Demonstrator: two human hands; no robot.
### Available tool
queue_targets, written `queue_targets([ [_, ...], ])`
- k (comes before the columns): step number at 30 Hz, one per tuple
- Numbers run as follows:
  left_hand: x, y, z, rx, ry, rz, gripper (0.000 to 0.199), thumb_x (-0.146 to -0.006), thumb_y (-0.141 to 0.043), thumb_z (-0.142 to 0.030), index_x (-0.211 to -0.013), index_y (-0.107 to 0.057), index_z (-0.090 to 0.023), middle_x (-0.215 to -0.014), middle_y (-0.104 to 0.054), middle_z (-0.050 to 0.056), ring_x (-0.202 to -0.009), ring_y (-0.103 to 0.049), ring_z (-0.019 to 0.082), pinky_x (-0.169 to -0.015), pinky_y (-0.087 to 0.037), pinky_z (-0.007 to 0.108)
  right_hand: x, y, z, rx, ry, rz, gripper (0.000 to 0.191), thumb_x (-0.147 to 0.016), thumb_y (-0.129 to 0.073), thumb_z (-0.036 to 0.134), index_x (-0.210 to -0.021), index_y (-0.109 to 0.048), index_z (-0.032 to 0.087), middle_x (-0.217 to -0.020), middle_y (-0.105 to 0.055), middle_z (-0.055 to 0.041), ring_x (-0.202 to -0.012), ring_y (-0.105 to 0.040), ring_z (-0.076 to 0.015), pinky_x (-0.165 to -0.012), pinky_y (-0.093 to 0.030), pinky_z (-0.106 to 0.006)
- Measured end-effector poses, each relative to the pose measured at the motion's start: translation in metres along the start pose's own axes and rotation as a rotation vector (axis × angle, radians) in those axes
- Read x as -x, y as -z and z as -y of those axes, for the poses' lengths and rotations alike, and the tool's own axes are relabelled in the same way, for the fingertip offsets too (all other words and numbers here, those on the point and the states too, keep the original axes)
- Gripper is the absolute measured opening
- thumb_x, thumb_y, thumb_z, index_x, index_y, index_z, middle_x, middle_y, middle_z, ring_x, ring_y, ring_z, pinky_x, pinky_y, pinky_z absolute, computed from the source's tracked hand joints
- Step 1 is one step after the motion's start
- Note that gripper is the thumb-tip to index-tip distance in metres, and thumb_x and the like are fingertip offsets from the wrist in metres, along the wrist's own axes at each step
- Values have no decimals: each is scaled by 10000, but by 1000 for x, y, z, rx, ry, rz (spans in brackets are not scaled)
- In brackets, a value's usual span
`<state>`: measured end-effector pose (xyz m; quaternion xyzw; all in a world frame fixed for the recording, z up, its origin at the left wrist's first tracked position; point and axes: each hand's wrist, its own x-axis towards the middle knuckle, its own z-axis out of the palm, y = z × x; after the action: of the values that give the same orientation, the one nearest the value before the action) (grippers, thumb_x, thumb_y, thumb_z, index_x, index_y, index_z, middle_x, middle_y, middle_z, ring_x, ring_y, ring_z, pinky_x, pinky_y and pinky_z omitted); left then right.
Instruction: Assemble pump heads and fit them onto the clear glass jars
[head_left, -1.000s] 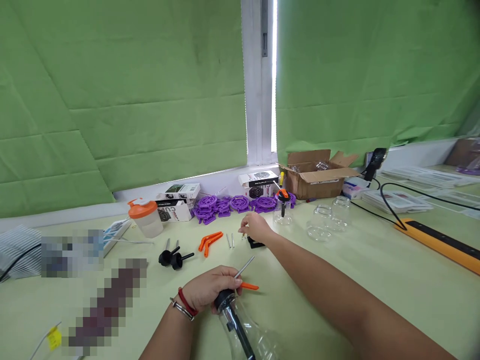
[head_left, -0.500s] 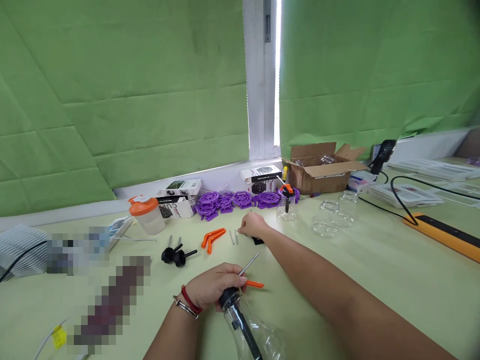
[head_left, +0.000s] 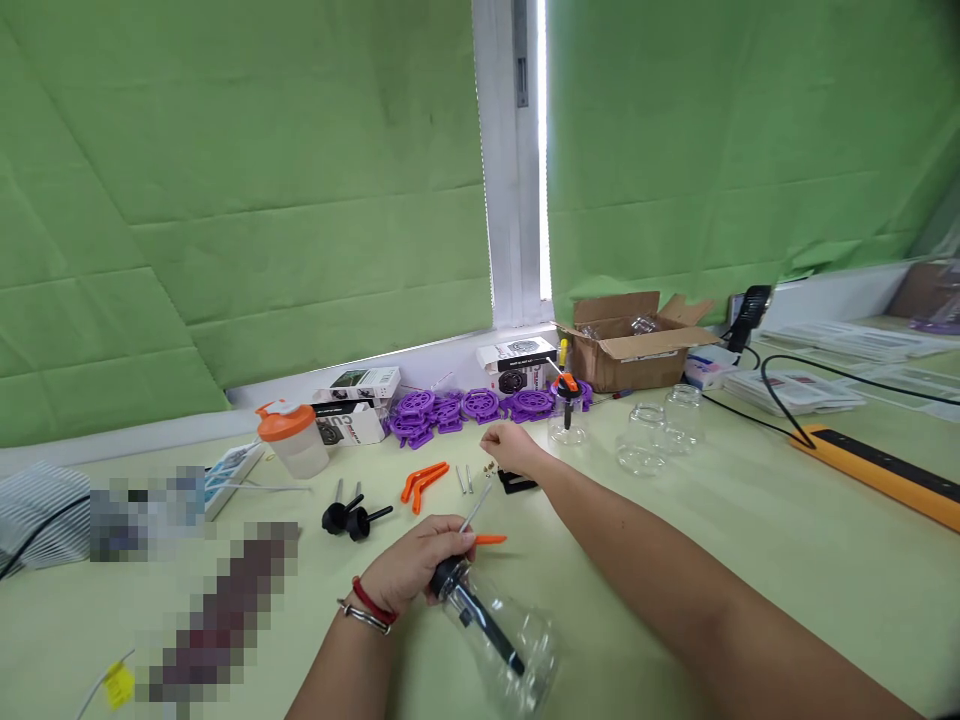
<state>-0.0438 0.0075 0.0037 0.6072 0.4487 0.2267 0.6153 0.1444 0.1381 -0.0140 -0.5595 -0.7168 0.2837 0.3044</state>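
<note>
My left hand [head_left: 424,565] is wrapped round the black head of a clear bottle [head_left: 532,640], which lies tilted with its base toward me. Inside it runs a black tube [head_left: 491,632]. A thin metal rod [head_left: 477,507] and an orange lever [head_left: 491,539] stick out past my left fingers. Farther off, my right hand [head_left: 514,447] has its fingertips pinched together; whatever they hold is too small to make out. Just below it are several tiny brass-coloured pieces [head_left: 490,468] and a black flat holder [head_left: 517,484], partly behind my wrist. Two metal pins [head_left: 465,480] lie to the left.
Orange levers [head_left: 425,485] and black heads with rods [head_left: 356,518] lie on the left. Purple parts [head_left: 480,404] line the back, beside an assembled bottle [head_left: 568,425]. Clear bottles [head_left: 641,445], a cardboard box [head_left: 637,350] and an orange power strip [head_left: 877,470] are at right. A shaker cup [head_left: 292,440] stands left.
My right hand has risen slightly away from the table, uncovering the tiny brass pieces and more of the black holder. My left hand keeps its hold on the bottle, whose body shows more fully.
</note>
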Motion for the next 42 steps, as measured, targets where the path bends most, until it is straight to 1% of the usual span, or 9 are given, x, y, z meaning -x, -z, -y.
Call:
queue_targets([
  [5, -5, -5, -6, 120, -86, -313, 351, -782, -506, -517, -682, -507, -181, -559, -475, -30, -415, -370, 68, -373, -233, 188, 44, 22, 12, -315, 67, 27, 347, -856, -445, 453, -803, -613, 155, -761, -596, -27, -674, -509, -122, -622, -393, -237],
  [9, -9, -10, -10, 215, -128, -526, 386, -768, -508, -556, -680, -474, -182, -558, -474, -34, -427, -373, 68, -382, -256, 181, 92, 31, 11, -661, -189, 220, 509, -796, -444, 647, -891, -585, 166, -845, -591, -65, -669, -545, -140, -523, -408, -241],
  [18, -8, -28, -8, 76, -280, -611, 372, -782, -507, -547, -871, -530, -185, -636, -483, -54, -480, -408, 64, -436, -339, 177, 132, 18, 6, -1038, -448, 371, 537, -739, -464, 708, -929, -459, 206, -725, -534, 1, -476, -578, -125, -394, -389, -222],
  [26, -13, -22, -7, -148, -332, -797, 371, -830, -435, -550, -712, -447, -198, -558, -445, -52, -486, -436, 99, -477, -374, 224, 131, 12, 2, -931, -40, 223, 464, -731, -627, 554, -1008, -476, 214, -758, -487, 37, -524, -512, -71, -442, -334, -192],
  [30, -5, -26, -14, -223, -345, -839, 356, -829, -443, -537, -697, -429, -206, -534, -435, -60, -486, -419, 96, -496, -373, 222, 132, 17, 1, -896, 36, 227, 566, -739, -632, 520, -1201, -435, 258, -1007, -501, -32, -684, -547, -109, -522, -382, -221],
  [35, -6, -33, -19, 66, -102, -856, 375, -808, -415, -563, -756, -491, -200, -562, -444, -52, -483, -431, 95, -448, -364, 211, 131, 29, -3, -480, 417, 128, 713, -655, -740, 379, -1276, -402, 284, -1247, -430, -87, -968, -506, -196, -791, -440, -317],
  [38, -11, -35, -16, 201, -68, -860, 397, -777, -446, -584, -758, -508, -192, -580, -452, -48, -491, -432, 83, -442, -363, 192, 133, 36, -2, -270, 646, 62, 631, -698, -707, 288, -1267, -435, 279, -1388, -321, -95, -1243, -349, -258, -1009, -316, -399],
  [40, -13, -35, -13, 221, -102, -863, 412, -770, -452, -600, -760, -507, -191, -597, -460, -46, -498, -437, 80, -445, -369, 187, 134, 36, -1, -268, 638, 23, 666, -722, -691, 326, -1315, -392, 274, -1442, -249, -99, -1324, -246, -281, -1051, -264, -426],
  [42, -14, -35, -10, 183, -177, -881, 404, -778, -454, -593, -774, -507, -193, -609, -466, -46, -504, -445, 80, -457, -386, 192, 133, 34, -2, -388, 457, 31, 762, -758, -640, 447, -1396, -260, 279, -1423, -264, -124, -1283, -322, -284, -993, -347, -428],
])
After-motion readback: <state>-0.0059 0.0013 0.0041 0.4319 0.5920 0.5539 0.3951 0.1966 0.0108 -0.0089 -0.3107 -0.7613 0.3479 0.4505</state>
